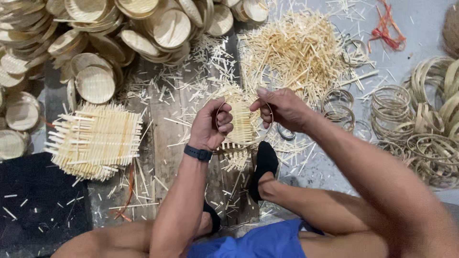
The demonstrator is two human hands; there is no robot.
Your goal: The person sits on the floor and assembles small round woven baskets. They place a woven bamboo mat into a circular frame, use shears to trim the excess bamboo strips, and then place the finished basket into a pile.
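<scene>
Left hand (212, 125) and right hand (281, 108) are gripping a thin hoop (245, 143) over a woven bamboo mat (241, 119), pressing rim onto weave.

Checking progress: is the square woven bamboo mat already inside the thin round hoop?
Partly in. The thin round hoop rings the woven mat's middle, but its strip ends stick out below; both hands grip it.

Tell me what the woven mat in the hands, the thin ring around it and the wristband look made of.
Woven mat: pale flat strips, likely bamboo, raw and matte, ends ragged. Thin ring, held by left hand and right hand: a bent strip of seemingly the same material. Wristband: black, smooth, probably rubber or silicone.
</scene>
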